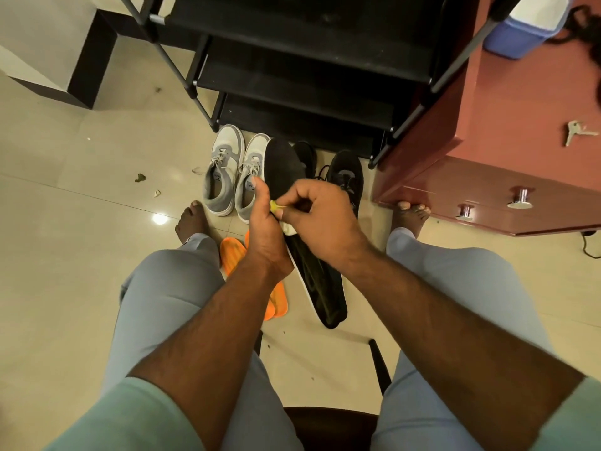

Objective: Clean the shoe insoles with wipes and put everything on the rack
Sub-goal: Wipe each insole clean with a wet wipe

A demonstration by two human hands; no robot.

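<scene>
left hand [264,219] grips black insole [283,170], toe toward rack [302,76] | right hand [320,219] pinches small yellow bit [276,206] at insole | grey sneakers [234,172], black shoes [344,177] on floor before rack | orange insoles [232,252] nearer the person

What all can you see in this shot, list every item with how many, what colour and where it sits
shoe rack: one, black shelves on grey poles, top centre
grey sneakers: one pair, grey and white, on the floor in front of the rack
black sneakers: one pair, black, on the floor right of the grey pair, partly hidden
black insole: one, held up in the hands
second black insole: one, black with a white edge, below the hands
orange insoles: two, orange, on the floor between the legs
wipe: one, white, against the held insole
dresser: one, reddish brown, right
keys: one bunch, silver, on the dresser
blue container: one, top right
left hand: grips the insole
right hand: pinches something small and yellow
</scene>
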